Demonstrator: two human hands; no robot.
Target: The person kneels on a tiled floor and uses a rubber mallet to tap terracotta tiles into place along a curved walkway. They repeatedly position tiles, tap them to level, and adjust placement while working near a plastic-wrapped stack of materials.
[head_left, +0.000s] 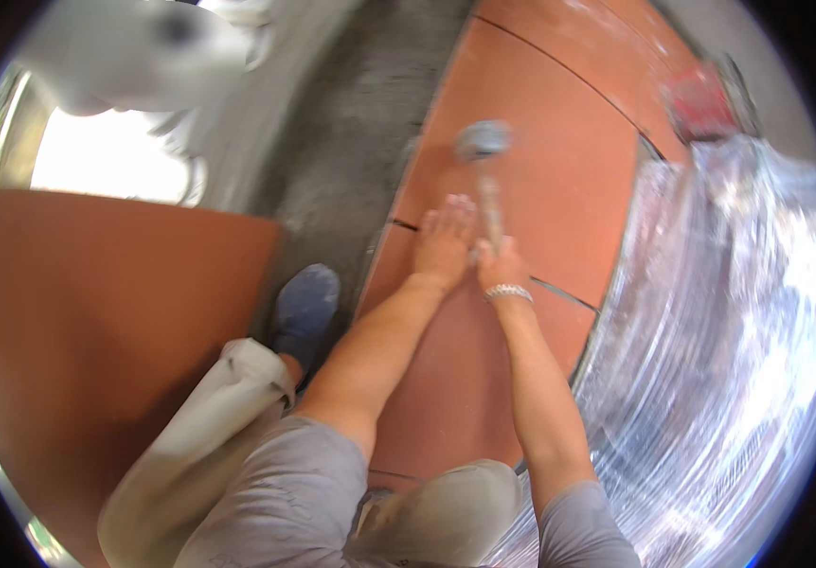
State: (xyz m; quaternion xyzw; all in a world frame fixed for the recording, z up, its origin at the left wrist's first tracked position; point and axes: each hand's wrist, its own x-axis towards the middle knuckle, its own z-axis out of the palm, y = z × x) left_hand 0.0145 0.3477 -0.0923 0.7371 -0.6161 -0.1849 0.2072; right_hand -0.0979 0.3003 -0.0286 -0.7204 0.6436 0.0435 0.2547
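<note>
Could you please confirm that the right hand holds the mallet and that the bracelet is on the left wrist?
Not quite: the head view shows the bracelet on the wrist of the right hand, not the left; that hand does hold the mallet.

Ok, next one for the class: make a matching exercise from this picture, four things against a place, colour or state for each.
Things:
1. mallet
2. bracelet
3. shoe
4. plastic wrap

Descriptions:
A. dark blue
B. shiny and see-through
C. held in the right hand
D. around the right wrist

Pairs: 1-C, 2-D, 3-A, 4-B.
</note>
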